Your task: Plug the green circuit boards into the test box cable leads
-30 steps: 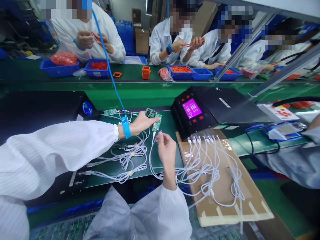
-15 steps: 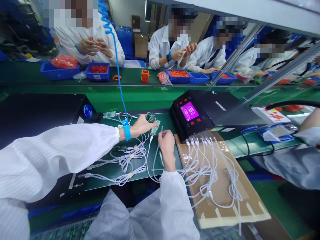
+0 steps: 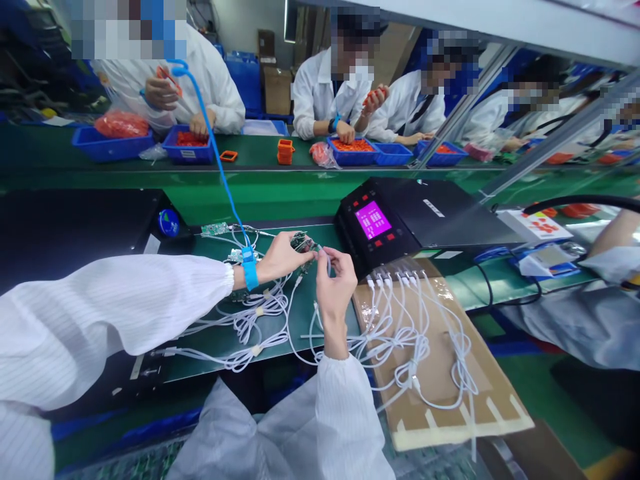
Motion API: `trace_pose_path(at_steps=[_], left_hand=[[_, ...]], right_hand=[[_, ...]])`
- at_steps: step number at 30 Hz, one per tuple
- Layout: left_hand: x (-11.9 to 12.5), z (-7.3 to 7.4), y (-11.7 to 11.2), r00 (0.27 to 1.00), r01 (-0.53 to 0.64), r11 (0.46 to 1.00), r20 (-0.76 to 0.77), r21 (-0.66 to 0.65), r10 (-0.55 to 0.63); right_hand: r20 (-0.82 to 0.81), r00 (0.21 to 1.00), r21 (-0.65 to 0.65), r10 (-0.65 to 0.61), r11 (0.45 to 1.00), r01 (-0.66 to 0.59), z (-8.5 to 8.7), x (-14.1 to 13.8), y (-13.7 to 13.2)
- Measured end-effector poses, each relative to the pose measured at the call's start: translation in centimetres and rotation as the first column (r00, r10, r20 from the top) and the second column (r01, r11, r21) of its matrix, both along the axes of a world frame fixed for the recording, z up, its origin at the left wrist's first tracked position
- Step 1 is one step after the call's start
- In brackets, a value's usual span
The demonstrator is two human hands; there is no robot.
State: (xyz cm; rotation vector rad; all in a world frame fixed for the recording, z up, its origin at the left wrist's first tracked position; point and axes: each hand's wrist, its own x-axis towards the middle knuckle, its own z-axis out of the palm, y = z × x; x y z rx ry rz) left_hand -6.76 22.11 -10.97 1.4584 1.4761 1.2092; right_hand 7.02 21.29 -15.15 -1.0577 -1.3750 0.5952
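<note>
Observed at the green-matted table (image 3: 320, 313): the person's left hand (image 3: 280, 257), which wears a blue wrist strap (image 3: 249, 275), is closed around a small green circuit board (image 3: 302, 243) and holds it just above the mat, in front of the black tester box with the magenta screen (image 3: 373, 220). The fingers cover much of the board. Its long axis appears to run roughly left to right, with the free end pointing toward the right hand (image 3: 335, 283).

The right hand's fingertips (image 3: 334, 257) pinch a white cable plug (image 3: 325, 259). The plug lies along the same line, its tip pointing left at the board's free end. Whether they touch cannot be told. The two hands are close together, almost meeting.

A bundle of white cables (image 3: 250, 320) lies on the mat under the left forearm. More white leads (image 3: 400, 333) run from the tester across a taped brown cardboard sheet (image 3: 445, 393). Another loose green board (image 3: 216, 229) rests farther left. People in white coats sit along the far side, behind blue trays (image 3: 193, 152).
</note>
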Motion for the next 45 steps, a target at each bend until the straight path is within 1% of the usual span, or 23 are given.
trace_pose_path(at_steps=[6,11,14,17,21,24,29,31,33,34,39,45], left_hand=[[0.1,0.0,-0.2,0.999,0.02,0.999,-0.033,0.033,-0.019],[0.1,-0.1,-0.3,0.994,0.01,0.993,-0.112,0.119,0.003],[0.3,-0.1,-0.5,0.988,0.02,0.988,-0.157,0.152,0.004],[0.4,0.2,-0.7,0.981,0.027,0.985,-0.195,0.17,0.007],[0.6,0.6,-1.0,0.965,0.087,0.973,-0.262,0.213,-0.028],[0.7,0.8,-1.0,0.948,0.126,0.962,-0.316,0.244,-0.045],[0.8,0.8,-0.8,0.933,0.17,0.967,-0.346,0.188,-0.097],[0.7,0.7,-0.8,0.934,0.182,0.967,-0.34,0.177,-0.113],[0.7,0.6,-0.8,0.935,0.18,0.968,-0.335,0.175,-0.113],[0.7,0.6,-0.8,0.936,0.179,0.969,-0.332,0.173,-0.114],[0.8,0.6,-0.8,0.939,0.191,0.968,-0.319,0.164,-0.131],[1.1,0.9,-1.0,0.933,0.224,0.955,-0.326,0.193,-0.153]], right_hand=[[0.032,0.999,0.021,-0.002,1.0,0.001,0.0,0.0,-0.2],[0.05,0.999,0.018,-0.013,1.0,0.012,0.0,-0.1,0.1],[0.074,0.997,0.044,-0.011,0.999,0.007,0.1,-0.2,0.1],[0.06,0.998,0.071,-0.026,0.997,0.022,0.0,-0.4,0.0],[0.05,0.998,0.066,-0.039,0.997,0.036,-0.1,-0.5,0.0],[-0.01,1.0,0.031,-0.022,0.999,0.022,-0.1,-0.4,0.0],[-0.105,0.994,-0.073,0.026,0.997,-0.034,-0.4,0.4,0.0],[-0.182,0.983,-0.128,0.04,0.99,-0.064,-0.6,0.6,-0.1],[-0.235,0.971,-0.151,0.042,0.985,-0.079,-0.9,0.8,-0.1],[-0.233,0.972,-0.146,0.04,0.986,-0.076,-1.0,0.8,-0.1],[-0.124,0.992,-0.065,0.0,0.998,-0.008,-1.0,0.5,-0.2],[-0.132,0.99,-0.028,-0.055,0.998,0.052,-0.8,0.1,-0.7]])
